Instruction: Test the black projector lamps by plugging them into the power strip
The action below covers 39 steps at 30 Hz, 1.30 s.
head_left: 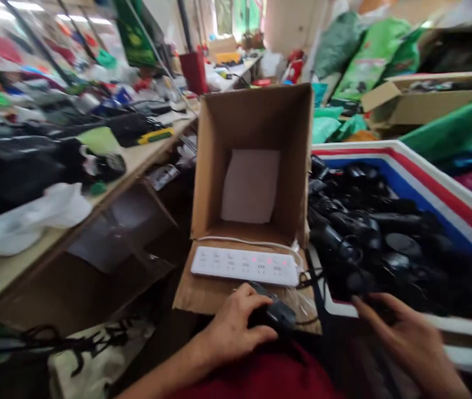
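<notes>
My left hand [236,327] is curled around a small black device [275,316] with a cable, at the near edge of a cardboard flap [196,296]. Just beyond it a white power strip [245,265] with pink lights lies on the flap. My right hand [406,338] reaches with fingers stretched out toward the near edge of a red, white and blue bin [447,194] piled with black devices [364,233]; it holds nothing that I can see. An open cardboard box [252,160] lies on its side behind the strip, with a white sheet [250,185] inside.
A long wooden workbench [136,160] on the left carries black gear, a white plastic bag [28,216] and clutter. Green bags [369,55] and a cardboard box [419,97] stand at the back right. Black cables [73,343] lie on the floor at lower left.
</notes>
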### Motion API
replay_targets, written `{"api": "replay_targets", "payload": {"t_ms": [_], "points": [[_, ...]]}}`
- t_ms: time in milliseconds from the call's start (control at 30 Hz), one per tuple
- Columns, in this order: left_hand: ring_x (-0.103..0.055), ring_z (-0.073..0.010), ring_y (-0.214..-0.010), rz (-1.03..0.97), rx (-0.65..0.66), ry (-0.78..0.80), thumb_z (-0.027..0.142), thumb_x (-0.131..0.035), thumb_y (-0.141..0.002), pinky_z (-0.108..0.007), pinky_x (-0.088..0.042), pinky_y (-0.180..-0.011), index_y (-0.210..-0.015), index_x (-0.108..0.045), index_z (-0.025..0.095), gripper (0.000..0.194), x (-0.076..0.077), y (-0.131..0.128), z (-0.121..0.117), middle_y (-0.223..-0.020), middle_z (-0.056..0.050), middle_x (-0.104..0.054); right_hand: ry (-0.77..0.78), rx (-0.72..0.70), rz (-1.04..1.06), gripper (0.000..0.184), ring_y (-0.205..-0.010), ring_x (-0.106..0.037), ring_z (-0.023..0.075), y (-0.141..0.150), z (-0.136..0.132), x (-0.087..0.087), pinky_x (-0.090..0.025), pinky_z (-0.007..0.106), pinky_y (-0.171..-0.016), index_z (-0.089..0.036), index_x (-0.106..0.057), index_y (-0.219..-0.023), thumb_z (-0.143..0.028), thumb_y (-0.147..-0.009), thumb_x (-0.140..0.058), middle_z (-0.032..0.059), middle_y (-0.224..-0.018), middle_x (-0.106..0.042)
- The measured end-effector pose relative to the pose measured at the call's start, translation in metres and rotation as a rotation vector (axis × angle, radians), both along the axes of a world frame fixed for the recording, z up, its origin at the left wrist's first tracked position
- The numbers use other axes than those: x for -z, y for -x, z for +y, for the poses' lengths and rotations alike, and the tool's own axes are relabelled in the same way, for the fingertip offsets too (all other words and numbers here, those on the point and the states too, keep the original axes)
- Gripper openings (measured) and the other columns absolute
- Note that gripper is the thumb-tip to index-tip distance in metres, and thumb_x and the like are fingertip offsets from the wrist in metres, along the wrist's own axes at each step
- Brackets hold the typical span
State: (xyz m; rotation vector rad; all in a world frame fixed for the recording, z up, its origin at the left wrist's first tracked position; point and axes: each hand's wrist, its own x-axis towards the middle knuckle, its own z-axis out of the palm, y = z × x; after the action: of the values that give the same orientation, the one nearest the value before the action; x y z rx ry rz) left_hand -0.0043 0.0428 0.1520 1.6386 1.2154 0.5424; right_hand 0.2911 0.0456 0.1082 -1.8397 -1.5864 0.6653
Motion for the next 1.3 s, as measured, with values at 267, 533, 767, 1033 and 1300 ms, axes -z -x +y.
{"api": "replay_targets", "payload": {"t_ms": [267, 533, 767, 1033, 1300], "points": [[-0.041, -0.0327, -0.114, 0.281, -0.042, -0.14, 0.05, -0.057, -0.078, -0.052, -0.03, -0.101, -0.12, -0.053, 0.016, 0.054, 0.008, 0.0, -0.003, -0.12, -0.015, -0.046, 0.171, -0.075, 0.449, 0.041, -0.083, -0.061, 0.0239, 0.047, -0.036, 0.04, -0.05, 0.031, -0.074, -0.015, -0.062, -0.088, -0.053, -0.08, -0.053, 0.006, -0.084, -0.067], [-0.049, -0.0323, -0.109, 0.101, -0.169, 0.079, 0.063, -0.064, -0.064, -0.046, -0.037, -0.095, -0.124, -0.044, 0.014, 0.08, 0.034, 0.02, -0.01, -0.116, -0.016, -0.052, 0.356, -0.154, 0.744, 0.038, -0.088, -0.061, 0.0226, 0.063, -0.04, 0.035, -0.048, 0.032, -0.082, -0.017, -0.061, -0.097, -0.051, -0.085, -0.048, 0.0068, -0.095, -0.066], [-0.053, -0.031, -0.103, -0.047, -0.214, 0.161, 0.061, -0.061, -0.067, -0.044, -0.043, -0.088, -0.115, -0.047, 0.014, 0.068, 0.026, 0.01, -0.009, -0.112, -0.016, -0.056, 0.306, -0.088, 0.715, 0.047, -0.1, -0.059, 0.0286, 0.089, -0.04, 0.021, -0.045, 0.038, -0.092, -0.015, -0.064, -0.098, -0.056, -0.078, -0.053, 0.0093, -0.101, -0.067], [-0.05, -0.0135, -0.062, -0.247, -0.308, 0.153, 0.033, -0.071, -0.065, -0.027, -0.04, -0.056, -0.108, -0.055, 0.019, 0.048, -0.023, 0.001, 0.024, -0.084, -0.003, -0.057, 0.082, 0.07, 0.492, 0.03, -0.076, -0.06, 0.0225, 0.078, -0.011, -0.054, -0.05, 0.027, -0.067, -0.021, -0.062, -0.076, -0.05, -0.077, -0.053, 0.0049, -0.076, -0.066], [-0.047, -0.0266, -0.113, -0.325, -0.342, 0.022, 0.028, -0.072, -0.066, -0.038, -0.043, -0.087, -0.115, -0.057, 0.022, 0.052, -0.019, 0.005, 0.044, -0.123, -0.01, -0.051, 0.1, -0.069, 0.637, 0.031, -0.062, -0.054, 0.0143, 0.098, 0.006, -0.041, -0.044, 0.021, -0.055, -0.019, -0.055, -0.073, -0.048, -0.083, -0.052, 0.0, -0.066, -0.059]]}}
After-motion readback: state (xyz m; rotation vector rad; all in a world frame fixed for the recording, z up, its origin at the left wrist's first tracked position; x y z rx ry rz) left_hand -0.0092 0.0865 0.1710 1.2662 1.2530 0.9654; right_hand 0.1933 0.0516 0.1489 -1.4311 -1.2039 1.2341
